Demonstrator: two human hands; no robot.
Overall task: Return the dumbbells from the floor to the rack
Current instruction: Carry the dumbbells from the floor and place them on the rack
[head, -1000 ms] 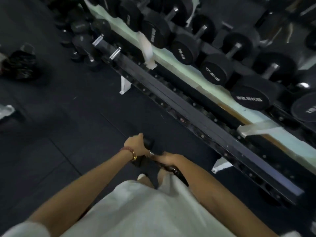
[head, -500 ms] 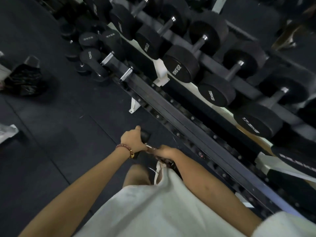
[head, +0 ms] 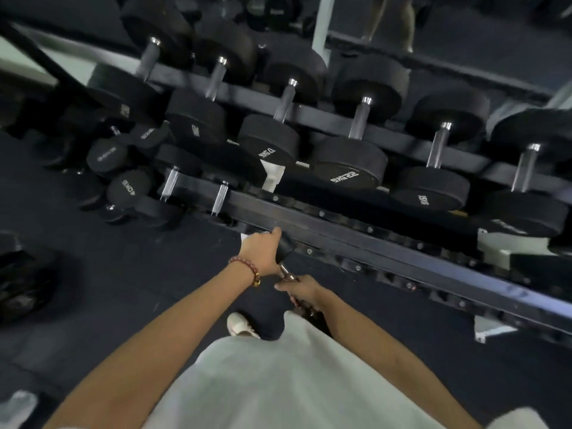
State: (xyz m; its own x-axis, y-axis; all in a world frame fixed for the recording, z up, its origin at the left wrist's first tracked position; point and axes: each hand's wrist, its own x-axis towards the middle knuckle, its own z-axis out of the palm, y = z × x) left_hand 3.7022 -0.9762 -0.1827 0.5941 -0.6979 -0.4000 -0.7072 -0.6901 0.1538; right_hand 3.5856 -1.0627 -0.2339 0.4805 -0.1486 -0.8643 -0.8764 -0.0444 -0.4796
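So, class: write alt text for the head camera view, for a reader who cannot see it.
A person's left hand grips the black head, and the right hand the chrome handle, of a small dumbbell held close to a black metal rack. Larger black round dumbbells rest on its upper tier.

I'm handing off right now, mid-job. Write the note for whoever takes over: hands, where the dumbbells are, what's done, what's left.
Left hand: grips the far head of the carried dumbbell.
Right hand: grips its handle.
Position: the carried dumbbell is off the floor, just in front of the rack at its lower rail, not yet on it.
Done: the upper tier holds a row of dumbbells, including the 22.5KG dumbbell.
Left: seat the carried dumbbell on the rack, then fetch the floor dumbbells piled by the rack's left end.
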